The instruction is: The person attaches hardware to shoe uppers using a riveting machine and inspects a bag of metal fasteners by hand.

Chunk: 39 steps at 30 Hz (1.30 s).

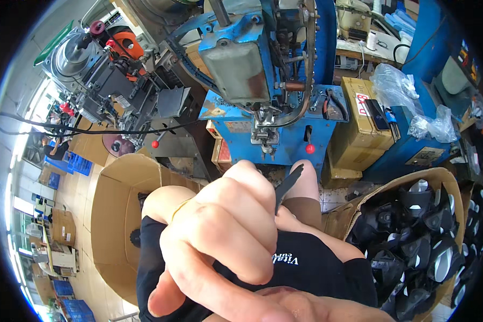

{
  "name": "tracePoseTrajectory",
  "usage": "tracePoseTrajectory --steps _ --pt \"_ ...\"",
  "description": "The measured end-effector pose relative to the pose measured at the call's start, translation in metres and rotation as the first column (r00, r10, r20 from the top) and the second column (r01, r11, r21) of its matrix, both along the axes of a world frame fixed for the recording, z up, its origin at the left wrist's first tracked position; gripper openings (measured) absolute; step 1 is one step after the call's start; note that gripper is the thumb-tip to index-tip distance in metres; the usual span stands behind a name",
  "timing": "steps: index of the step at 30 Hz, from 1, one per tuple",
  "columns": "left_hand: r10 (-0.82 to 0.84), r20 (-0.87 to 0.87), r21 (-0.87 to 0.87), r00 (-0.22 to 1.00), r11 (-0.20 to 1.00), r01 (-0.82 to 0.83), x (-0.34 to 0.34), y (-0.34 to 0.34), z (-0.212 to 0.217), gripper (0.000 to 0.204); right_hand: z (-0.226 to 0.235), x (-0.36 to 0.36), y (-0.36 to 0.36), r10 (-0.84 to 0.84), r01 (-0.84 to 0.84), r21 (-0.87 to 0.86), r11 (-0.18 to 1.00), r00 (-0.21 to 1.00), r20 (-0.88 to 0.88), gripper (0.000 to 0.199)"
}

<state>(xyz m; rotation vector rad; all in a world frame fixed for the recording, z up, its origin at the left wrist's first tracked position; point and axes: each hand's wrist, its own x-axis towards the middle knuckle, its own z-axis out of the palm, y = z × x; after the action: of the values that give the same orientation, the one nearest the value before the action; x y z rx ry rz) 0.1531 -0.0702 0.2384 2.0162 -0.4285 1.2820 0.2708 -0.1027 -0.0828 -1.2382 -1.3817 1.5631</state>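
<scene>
Close to the camera, at about six o'clock, the left hand fills the lower middle of the view, its fingers curled in and pinching a thin dark strip whose pointed tip sticks up toward one o'clock from the knuckles. A thin ring sits on one finger. The right hand shows only as a patch at the bottom edge, under the left; whether it is spread or curled cannot be told. Below the hands lie the person's bare knees and black shorts.

At twelve o'clock stands a worn blue machine with a grey cover and a red-knobbed lever. At ten o'clock sits a grey motor unit with orange parts. An open cardboard box lies at eight o'clock, and at four o'clock another cardboard box is heaped with black shaped pieces. A closed yellowish carton sits at two o'clock, with clear plastic bags just beside it.
</scene>
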Motion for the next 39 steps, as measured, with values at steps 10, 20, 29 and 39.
tracePoseTrajectory --steps 10,20,29,39 --pt "-0.007 0.016 -0.012 1.000 1.000 0.007 0.012 -0.007 0.004 0.048 -0.033 -0.003 0.002 -0.004 0.002 0.096 0.995 1.000 0.022 0.031" --pt "-0.024 0.050 -0.012 0.998 1.000 0.024 0.016 -0.004 0.002 0.047 -0.031 0.000 0.003 0.033 -0.029 0.070 0.997 0.998 -0.050 0.033" --pt "-0.140 0.087 0.049 0.986 0.989 0.136 0.013 0.019 0.002 0.045 -0.036 0.004 0.012 0.008 -0.006 0.053 0.999 0.999 -0.038 0.033" --pt "0.434 -0.868 0.357 0.241 0.883 -0.305 -0.093 0.090 -0.273 0.086 0.048 0.014 0.010 0.343 -0.338 -0.062 0.939 0.913 0.220 0.043"
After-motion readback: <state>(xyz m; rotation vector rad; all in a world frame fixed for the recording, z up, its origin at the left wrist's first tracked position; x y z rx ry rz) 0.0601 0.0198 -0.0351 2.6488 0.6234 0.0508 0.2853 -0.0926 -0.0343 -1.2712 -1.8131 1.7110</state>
